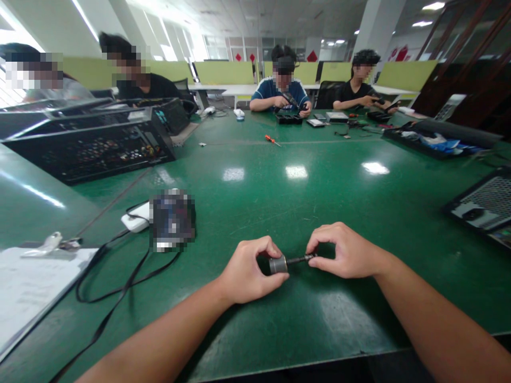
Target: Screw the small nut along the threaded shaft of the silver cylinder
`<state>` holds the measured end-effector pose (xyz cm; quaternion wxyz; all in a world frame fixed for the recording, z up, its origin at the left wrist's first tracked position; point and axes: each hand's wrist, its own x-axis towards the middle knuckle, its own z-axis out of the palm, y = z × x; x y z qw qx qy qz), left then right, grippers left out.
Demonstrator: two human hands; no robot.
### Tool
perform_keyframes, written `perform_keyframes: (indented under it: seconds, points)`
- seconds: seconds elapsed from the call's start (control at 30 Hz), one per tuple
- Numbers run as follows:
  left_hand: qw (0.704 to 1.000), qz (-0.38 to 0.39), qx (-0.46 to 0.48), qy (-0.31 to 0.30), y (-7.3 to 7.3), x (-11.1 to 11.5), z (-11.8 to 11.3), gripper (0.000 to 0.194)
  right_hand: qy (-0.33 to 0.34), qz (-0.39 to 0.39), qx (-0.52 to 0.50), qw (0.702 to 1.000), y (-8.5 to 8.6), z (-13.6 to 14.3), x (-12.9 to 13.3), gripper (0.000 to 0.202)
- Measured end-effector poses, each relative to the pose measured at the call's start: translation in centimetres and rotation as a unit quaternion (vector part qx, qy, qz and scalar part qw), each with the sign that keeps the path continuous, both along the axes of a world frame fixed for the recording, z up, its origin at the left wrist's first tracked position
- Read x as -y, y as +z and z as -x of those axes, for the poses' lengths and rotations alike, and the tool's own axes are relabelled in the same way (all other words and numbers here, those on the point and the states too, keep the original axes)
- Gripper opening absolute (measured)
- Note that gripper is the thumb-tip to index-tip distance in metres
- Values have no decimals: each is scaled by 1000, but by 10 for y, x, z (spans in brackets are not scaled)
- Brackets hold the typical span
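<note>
Near the front of the green table (255, 207), my left hand (251, 268) grips a short dark grey cylinder (278, 265) between thumb and fingers. A thin dark shaft (295, 260) extends from the cylinder toward the right. The shaft's far end is pinched between the thumb and fingertips of my right hand (343, 251). Both the cylinder and shaft lie roughly level, just above or on the tabletop; which one I cannot tell. What the small tip at my right fingers is cannot be made out.
A clipboard with paper (35, 292) and a black strap (128, 282) with a blurred badge (172, 219) lie left. Black computer cases (99, 141) stand behind them. An orange screwdriver (271, 139) lies mid-table. A mesh panel (487, 205) is at right. Several people sit across.
</note>
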<state>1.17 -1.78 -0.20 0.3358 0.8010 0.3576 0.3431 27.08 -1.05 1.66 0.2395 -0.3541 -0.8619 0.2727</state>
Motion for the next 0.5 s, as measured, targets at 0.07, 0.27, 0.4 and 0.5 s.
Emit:
perform_keyframes:
  seconds: [0.07,0.27,0.4,0.5]
  points:
    - [1000,-2,0,1,0,0,0,24,-1,-1,-2,1000,0,-1,0,6]
    - [1000,2,4,-2,0,0,0,24,-3,1,-1,1000,1,-2,1,6]
    - [1000,3,8,-5,1,0,0,23,-2,0,5,1000,1,-3,0,7]
    - [1000,5,8,-4,1,0,-1,23,0,-3,4,1000,0,-4,0,7]
